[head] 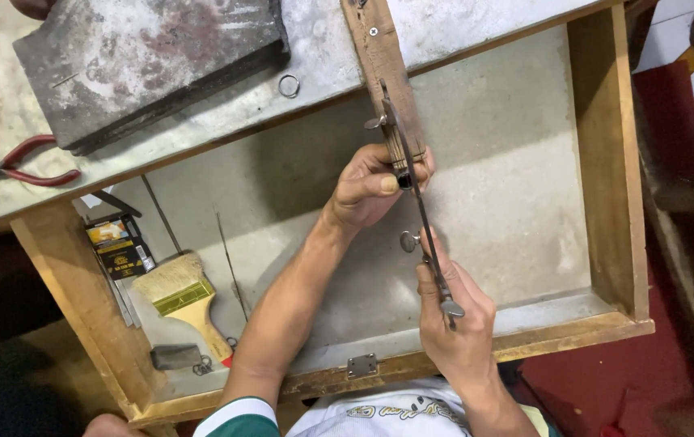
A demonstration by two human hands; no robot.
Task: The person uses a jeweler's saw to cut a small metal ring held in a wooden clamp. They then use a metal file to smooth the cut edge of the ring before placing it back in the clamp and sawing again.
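Both bare forearms reach forward from below, the left hand [371, 188] raised farther out with fingers curled shut and thumb pressed across in front, the right hand [454, 311] nearer the body, clenched, knuckles upward.

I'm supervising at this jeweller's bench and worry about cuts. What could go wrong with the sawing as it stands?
1. The left hand grips the end of the wooden bench pin right beside the saw frame, so a slip could nick the fingers.
2. The right hand holds the frame at its far end; twisting may snap the thin blade.
3. The small ring lies loose near the bench edge and might roll into the drawer.
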